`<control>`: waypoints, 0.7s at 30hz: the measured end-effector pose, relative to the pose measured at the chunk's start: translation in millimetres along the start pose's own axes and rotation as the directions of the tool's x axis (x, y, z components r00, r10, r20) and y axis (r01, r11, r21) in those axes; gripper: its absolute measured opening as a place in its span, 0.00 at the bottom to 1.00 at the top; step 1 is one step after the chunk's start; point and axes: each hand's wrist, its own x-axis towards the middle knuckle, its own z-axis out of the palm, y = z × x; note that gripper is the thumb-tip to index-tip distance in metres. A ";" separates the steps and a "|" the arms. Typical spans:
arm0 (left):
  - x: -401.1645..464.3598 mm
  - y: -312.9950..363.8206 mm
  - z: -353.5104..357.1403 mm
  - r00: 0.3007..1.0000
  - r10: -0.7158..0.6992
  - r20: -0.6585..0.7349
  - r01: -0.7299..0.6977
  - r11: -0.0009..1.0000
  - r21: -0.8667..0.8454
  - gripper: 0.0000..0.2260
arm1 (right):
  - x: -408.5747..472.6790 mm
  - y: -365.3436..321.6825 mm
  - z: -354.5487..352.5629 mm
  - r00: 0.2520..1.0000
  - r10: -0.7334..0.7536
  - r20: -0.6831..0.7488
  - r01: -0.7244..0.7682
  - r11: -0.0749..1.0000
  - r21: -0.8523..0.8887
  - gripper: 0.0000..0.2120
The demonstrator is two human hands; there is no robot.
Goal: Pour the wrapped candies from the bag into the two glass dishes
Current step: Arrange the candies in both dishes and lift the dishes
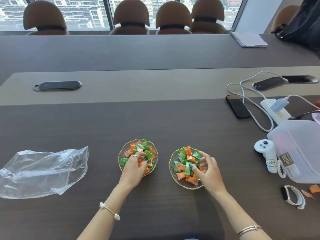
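Note:
Two gold-rimmed glass dishes stand side by side on the dark table, the left dish (122,151) and the right dish (173,172), each heaped with green and orange wrapped candies (186,166). My left hand (134,168) rests on the near side of the left dish's pile, fingers curled down into the candies. Over the right dish's near right side, my right hand (208,170) hovers with fingers spread, touching the candies. The clear plastic bag (43,170) lies flat and crumpled at the left, with no candies visible inside.
A translucent plastic container (297,149), white controller (266,155), wristband (292,196) and loose orange candies (314,188) sit at the right. Further back lie a phone (237,105), power strip (275,110) with cables, and papers (248,39). Chairs line the far side.

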 end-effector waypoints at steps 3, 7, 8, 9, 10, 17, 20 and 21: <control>1.7 -7.7 -3.8 0.999 -0.017 -0.032 0.016 1.000 -0.024 0.12 | -5.2 10.3 -4.1 0.998 0.053 -0.040 -0.054 0.999 -0.004 0.22; 4.0 -23.1 -3.2 0.978 -0.109 -0.177 0.105 0.994 -0.031 0.11 | -10.7 24.9 -7.5 0.971 0.196 -0.133 -0.198 0.980 0.000 0.22; 4.1 -26.4 -2.7 0.961 -0.154 -0.230 0.154 0.988 -0.015 0.12 | -11.2 27.1 -6.7 0.961 0.238 -0.142 -0.239 0.971 0.011 0.22; 4.4 -30.3 -1.7 0.940 -0.198 -0.277 0.206 0.978 0.001 0.13 | -11.7 28.3 -5.8 0.948 0.287 -0.141 -0.286 0.958 0.026 0.23; 4.6 -33.9 -1.1 0.921 -0.242 -0.304 0.254 0.967 0.000 0.14 | -11.2 30.2 -4.2 0.932 0.338 -0.134 -0.335 0.941 0.043 0.24; 16.4 -48.8 -3.6 0.861 -0.463 -0.212 0.406 0.875 -0.263 0.24 | -0.2 29.6 10.4 0.858 0.514 0.012 -0.491 0.812 0.317 0.16; 27.1 -58.2 -1.0 0.852 -0.500 -0.153 0.437 0.842 -0.318 0.19 | 8.6 23.6 18.5 0.850 0.526 0.030 -0.489 0.766 0.417 0.14; 29.9 -58.9 0.0 0.853 -0.507 -0.126 0.430 0.819 -0.381 0.17 | 13.1 20.7 21.4 0.845 0.534 0.040 -0.495 0.751 0.438 0.14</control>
